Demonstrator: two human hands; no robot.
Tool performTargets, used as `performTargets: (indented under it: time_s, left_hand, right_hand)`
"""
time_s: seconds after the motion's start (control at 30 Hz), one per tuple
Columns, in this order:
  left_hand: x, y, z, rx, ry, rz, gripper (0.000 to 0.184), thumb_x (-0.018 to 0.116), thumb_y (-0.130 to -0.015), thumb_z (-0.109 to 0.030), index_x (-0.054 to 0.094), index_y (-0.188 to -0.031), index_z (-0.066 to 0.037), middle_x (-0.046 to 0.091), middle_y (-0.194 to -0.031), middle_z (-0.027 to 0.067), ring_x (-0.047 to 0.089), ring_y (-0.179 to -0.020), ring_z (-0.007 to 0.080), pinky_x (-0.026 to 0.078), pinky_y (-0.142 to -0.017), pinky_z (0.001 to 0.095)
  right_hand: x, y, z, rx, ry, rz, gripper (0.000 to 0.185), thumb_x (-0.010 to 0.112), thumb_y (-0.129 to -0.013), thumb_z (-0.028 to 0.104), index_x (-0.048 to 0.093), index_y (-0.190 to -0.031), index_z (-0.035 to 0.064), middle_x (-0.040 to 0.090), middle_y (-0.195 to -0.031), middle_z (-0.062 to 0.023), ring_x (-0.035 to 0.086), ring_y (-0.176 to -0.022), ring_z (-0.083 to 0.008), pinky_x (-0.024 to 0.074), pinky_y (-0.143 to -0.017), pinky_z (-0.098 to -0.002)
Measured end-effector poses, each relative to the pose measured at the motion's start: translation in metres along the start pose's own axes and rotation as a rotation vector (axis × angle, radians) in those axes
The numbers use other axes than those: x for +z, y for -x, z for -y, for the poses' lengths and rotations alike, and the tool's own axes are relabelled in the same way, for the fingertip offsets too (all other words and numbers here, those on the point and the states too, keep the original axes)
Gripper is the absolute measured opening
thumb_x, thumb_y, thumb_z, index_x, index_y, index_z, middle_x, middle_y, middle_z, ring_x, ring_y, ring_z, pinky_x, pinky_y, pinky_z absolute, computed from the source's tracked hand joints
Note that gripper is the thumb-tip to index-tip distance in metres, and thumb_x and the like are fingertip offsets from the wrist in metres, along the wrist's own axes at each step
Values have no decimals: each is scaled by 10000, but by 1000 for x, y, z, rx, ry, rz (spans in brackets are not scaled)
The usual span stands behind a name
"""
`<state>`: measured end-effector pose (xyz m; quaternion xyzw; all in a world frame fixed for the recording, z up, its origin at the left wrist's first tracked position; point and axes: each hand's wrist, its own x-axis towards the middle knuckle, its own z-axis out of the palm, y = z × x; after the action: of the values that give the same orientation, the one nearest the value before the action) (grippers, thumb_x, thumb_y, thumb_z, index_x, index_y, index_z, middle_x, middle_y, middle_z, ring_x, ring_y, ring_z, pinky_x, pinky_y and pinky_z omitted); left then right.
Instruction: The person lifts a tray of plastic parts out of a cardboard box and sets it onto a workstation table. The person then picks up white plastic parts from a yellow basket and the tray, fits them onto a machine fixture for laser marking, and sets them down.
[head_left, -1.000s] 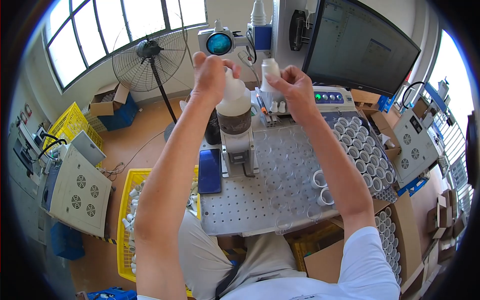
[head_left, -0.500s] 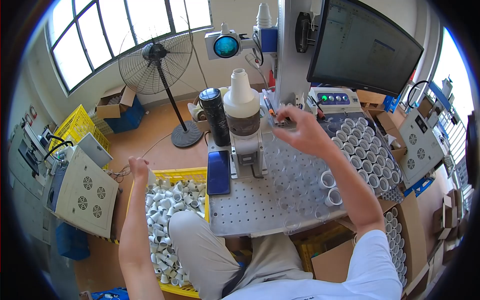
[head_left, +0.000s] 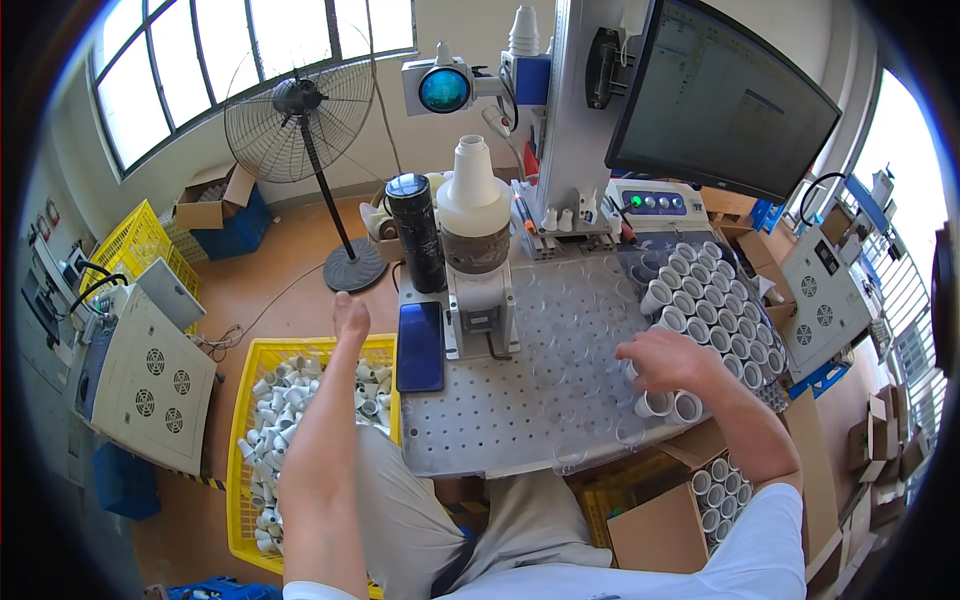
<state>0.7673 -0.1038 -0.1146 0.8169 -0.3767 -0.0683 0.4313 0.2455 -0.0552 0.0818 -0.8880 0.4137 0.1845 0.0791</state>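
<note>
My left hand (head_left: 350,318) hovers beyond the far rim of a yellow crate (head_left: 245,400), left of the phone. Its fingers are curled closed, and whatever they hold is hidden. Inside the crate lie jumbled white tapered plastic cups (head_left: 268,440). At the right of the perforated metal table (head_left: 470,420), my right hand (head_left: 672,362) bends down with its fingers closed around a white cup (head_left: 631,370), mostly covered by the hand. Two more white cups (head_left: 655,404) lie just below this hand. A larger white tapered piece (head_left: 474,190) stands on the rotary fixture (head_left: 480,300).
Rows of white cups (head_left: 735,325) fill the table's right side. A black cylinder (head_left: 415,235) and a phone (head_left: 420,345) border the fixture. Overhead hang a lens head (head_left: 444,90) and a monitor (head_left: 725,95). Below right, a cardboard box (head_left: 650,530) holds cups.
My right hand has come down and toward me, from beside the fixture to the cups at right. My left hand has shifted right, nearer the table. The view has moved slightly.
</note>
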Motion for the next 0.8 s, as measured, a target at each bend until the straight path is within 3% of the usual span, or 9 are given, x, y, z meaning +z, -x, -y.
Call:
performTargets:
  time_s: [0.13,0.23,0.3,0.47,0.53,0.67,0.73,0.77,0.8]
  left_hand:
    - [-8,25,25,73,-267,169,307,498,-822,-165,538,-1046,40,552,-1153,297,517,-1095,469,414,-962,506]
    - [-12,22,35,-1,-220,167,282,489,-836,-141,587,-1026,43,546,-1164,281,513,-1098,460,424,-959,487]
    - [-3,12,56,19,-189,233,248,520,-824,-125,629,-982,34,553,-1139,273,527,-1072,452,441,-943,474]
    - [-1,12,60,60,-110,352,142,638,-764,-85,722,-843,-2,563,-1077,250,557,-1013,426,486,-888,443]
    - [-12,18,53,434,-606,502,153,709,-697,-66,731,-840,-18,564,-1056,240,579,-974,411,506,-846,442]
    - [40,-25,140,279,-234,583,137,717,-687,-51,720,-815,-3,563,-1017,228,605,-911,383,516,-810,441]
    - [30,-17,118,-87,57,606,122,708,-688,-36,706,-794,25,559,-969,207,636,-793,330,540,-704,402]
    - [37,-21,127,-87,60,609,122,708,-688,-36,706,-794,25,559,-969,207,636,-793,330,540,-704,402]
    - [53,-32,157,131,-47,595,82,676,-723,-43,681,-742,37,554,-940,188,638,-725,305,540,-649,383]
  right_hand:
    - [-42,-8,-12,-46,-151,-128,441,689,-727,183,602,-1139,51,650,-994,-163,625,-972,-326,488,-866,-405]
    - [-68,-37,-10,-55,-362,-211,452,683,-712,192,593,-1123,26,651,-933,-178,634,-888,-326,492,-828,-375]
    - [-58,-74,-14,-31,-635,-464,427,683,-699,194,564,-1061,3,641,-900,-192,627,-836,-326,486,-792,-359]
    - [10,-147,-24,-57,-699,-644,354,687,-676,142,487,-933,5,602,-868,-201,600,-824,-341,473,-765,-373]
    - [25,-151,-17,-94,-601,-799,328,691,-673,128,464,-882,15,568,-849,-188,573,-823,-357,459,-753,-393]
    - [25,-148,-23,-69,-620,-735,329,707,-684,137,448,-848,17,553,-840,-180,557,-811,-361,446,-737,-405]
    - [26,-147,-23,-60,-622,-734,328,714,-688,141,451,-841,17,555,-835,-177,556,-800,-352,446,-732,-399]
    - [25,-146,-24,-62,-626,-733,329,720,-692,145,453,-835,17,557,-830,-174,555,-789,-343,446,-728,-393]
    - [25,-146,-24,-63,-625,-731,329,720,-692,145,453,-835,17,557,-830,-174,555,-789,-343,446,-728,-393]
